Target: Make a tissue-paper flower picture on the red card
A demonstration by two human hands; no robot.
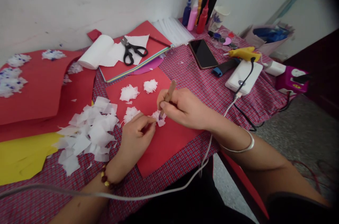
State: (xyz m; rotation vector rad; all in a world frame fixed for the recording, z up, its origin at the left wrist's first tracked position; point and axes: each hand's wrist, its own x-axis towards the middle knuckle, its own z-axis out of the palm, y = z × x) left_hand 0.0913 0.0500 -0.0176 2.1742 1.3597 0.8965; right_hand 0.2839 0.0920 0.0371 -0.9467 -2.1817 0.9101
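My right hand (182,106) grips a brown wooden stick (171,90), held upright with its lower end in a small tissue tuft (161,121) that has a purple spot. Pinched fingers of my left hand (139,132) touch the left edge of that tuft; what lies between them, if anything, is too small to make out. The tuft rests on a sheet of red paper (164,150). Three fluffy white tissue clusters, one of them the upper left cluster (129,92), sit on the same sheet. Left of my left hand lies a pile of white tissue squares (90,132).
Black scissors (129,51) and a tissue roll (96,52) lie behind the sheet. Paint bottles (202,19) stand at the back. A phone (203,54), a power bank (245,77) and a yellow glue gun (245,54) are on the right. A white cable (159,194) crosses the front.
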